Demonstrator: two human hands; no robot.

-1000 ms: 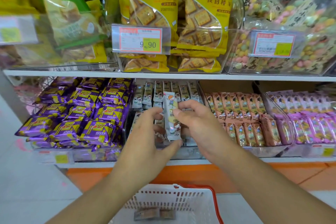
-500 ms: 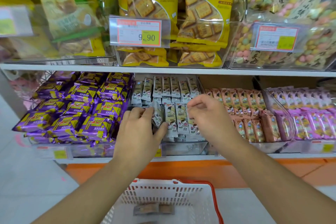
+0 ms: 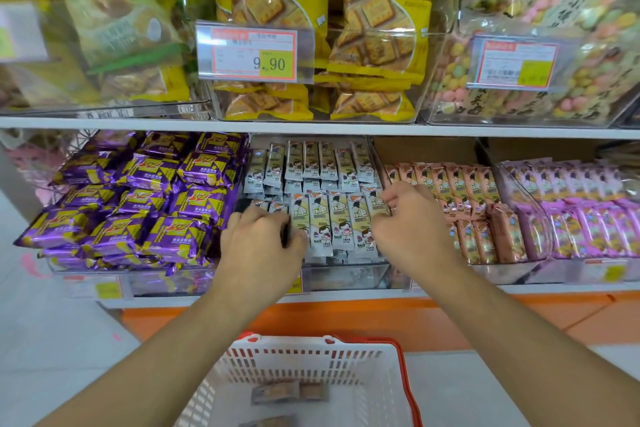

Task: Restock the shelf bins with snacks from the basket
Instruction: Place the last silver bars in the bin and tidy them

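- White-and-beige cartoon snack sticks (image 3: 320,224) fill the clear middle bin (image 3: 346,276) on the lower shelf (image 3: 554,288), standing in rows that lean back.
- Left hand (image 3: 258,246) lies palm down on the left end of the front row, fingers curled over the packs there and thumb against one stick; whether it grips a pack or only presses on it cannot be told.
- Right hand (image 3: 407,222) sits at the right end of the same row, its fingertips bent and pinching the top edge of the outermost stick.
- Purple wafer packs (image 3: 152,204) are heaped in the bin just left of the sticks.
- Pink-orange bars (image 3: 464,204) stand in the bin just right of them, with magenta bars (image 3: 588,215) further right.
- On the upper shelf, yellow cracker bags (image 3: 287,10) stand in a clear bin behind a price tag (image 3: 254,55) reading 9.90.
- Beside those bags are a green bag (image 3: 104,3) on the left and bags of pastel round sweets (image 3: 561,28) on the right.
- Below the forearms, a white basket (image 3: 311,360) with a red rim rests near the shelf's orange base, holding a few small brownish wrapped snacks (image 3: 287,390).
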